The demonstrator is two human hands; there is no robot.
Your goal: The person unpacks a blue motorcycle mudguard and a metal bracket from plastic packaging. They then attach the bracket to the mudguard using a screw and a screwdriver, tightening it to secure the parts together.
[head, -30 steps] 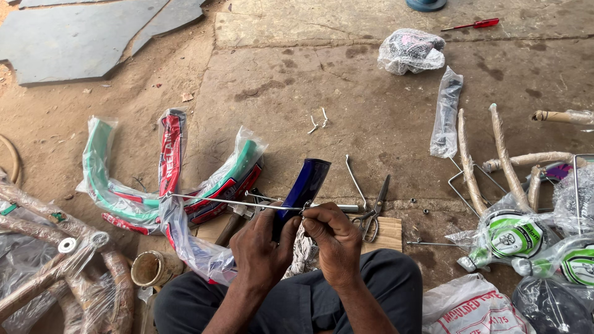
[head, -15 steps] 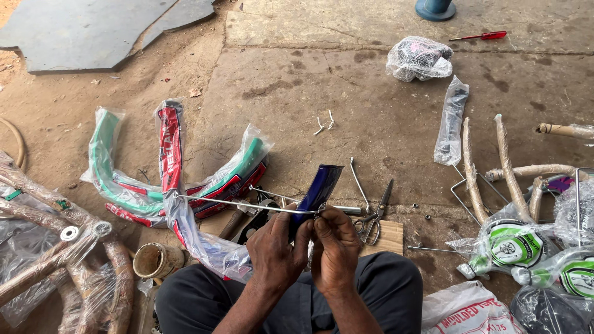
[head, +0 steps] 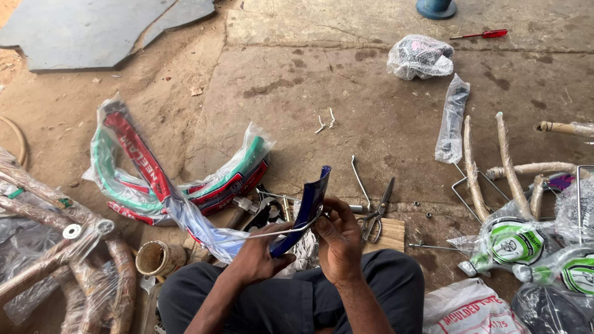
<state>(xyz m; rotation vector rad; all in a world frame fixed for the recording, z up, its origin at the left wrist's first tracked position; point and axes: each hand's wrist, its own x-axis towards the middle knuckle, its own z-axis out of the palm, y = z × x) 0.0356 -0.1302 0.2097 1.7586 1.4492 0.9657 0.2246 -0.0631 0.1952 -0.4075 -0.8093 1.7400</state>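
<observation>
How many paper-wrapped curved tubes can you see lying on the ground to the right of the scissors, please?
2: the left tube and the right tube lie side by side beyond the scissors. More wrapped parts nearby may be partly hidden.

Soft, even daylight all over, no hard shadows on the grey concrete floor (head: 383, 124). Glare glints off the clear plastic wrapping (head: 185, 213) at left. Focus holds sharp in the centre, corners bend slightly and look a touch softer.
</observation>
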